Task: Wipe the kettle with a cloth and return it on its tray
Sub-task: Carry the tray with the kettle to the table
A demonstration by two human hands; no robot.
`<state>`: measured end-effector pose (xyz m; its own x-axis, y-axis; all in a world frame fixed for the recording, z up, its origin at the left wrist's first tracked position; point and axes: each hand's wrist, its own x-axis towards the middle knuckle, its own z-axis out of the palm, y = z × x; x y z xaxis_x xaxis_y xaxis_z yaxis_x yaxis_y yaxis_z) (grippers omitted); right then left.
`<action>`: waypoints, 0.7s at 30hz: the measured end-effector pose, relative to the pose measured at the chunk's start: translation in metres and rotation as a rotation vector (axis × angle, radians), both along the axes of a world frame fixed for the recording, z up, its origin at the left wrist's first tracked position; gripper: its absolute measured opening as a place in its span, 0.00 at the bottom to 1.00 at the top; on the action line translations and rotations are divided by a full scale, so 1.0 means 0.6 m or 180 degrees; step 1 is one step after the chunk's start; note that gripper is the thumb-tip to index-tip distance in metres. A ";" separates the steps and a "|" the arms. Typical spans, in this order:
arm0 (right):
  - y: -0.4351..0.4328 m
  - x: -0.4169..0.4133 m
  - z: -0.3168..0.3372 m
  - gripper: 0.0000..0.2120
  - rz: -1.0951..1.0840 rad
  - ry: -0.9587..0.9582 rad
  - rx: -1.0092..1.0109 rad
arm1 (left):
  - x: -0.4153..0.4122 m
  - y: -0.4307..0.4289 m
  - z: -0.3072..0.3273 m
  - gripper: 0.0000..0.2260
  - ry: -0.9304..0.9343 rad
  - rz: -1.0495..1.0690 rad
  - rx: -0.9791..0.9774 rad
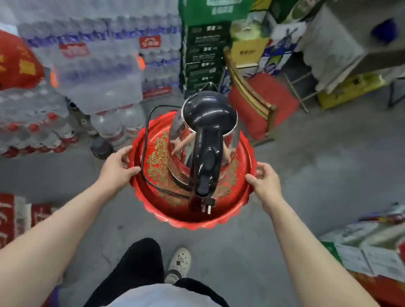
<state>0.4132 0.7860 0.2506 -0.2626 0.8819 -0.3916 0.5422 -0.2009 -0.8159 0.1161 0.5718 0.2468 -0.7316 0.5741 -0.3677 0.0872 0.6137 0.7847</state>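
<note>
I see both hands holding the red tray [165, 209] up over the concrete floor [320, 165]. My left hand [117, 167] is closed on the tray's left rim, thumb on top; my right hand [266, 182] is closed on the right rim, same way. The kettle [206, 128] stands upright in the middle of the tray, w/ black lid and black handle pointing toward me, and the shiny body reflects the fingers. Its black cord [147, 147] lies in a loop on the left part of the tray, and the plug [207, 207] rests near the front rim, just below the handle. Behind are stacked water bottle packs [94, 54] and green beer crates [205, 41]. The pic is a bit blurred at the edges.
</note>
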 end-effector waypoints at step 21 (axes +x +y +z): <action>0.751 0.406 0.024 0.14 -0.2009 -0.0142 0.0131 | 0.307 1.082 0.057 0.32 0.0043 -0.1915 0.0042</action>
<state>0.6567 1.2368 0.2647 0.3286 0.8762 -0.3526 0.3632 -0.4619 -0.8091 0.3004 1.2210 0.2812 -0.2813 0.8932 -0.3507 0.4263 0.4438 0.7882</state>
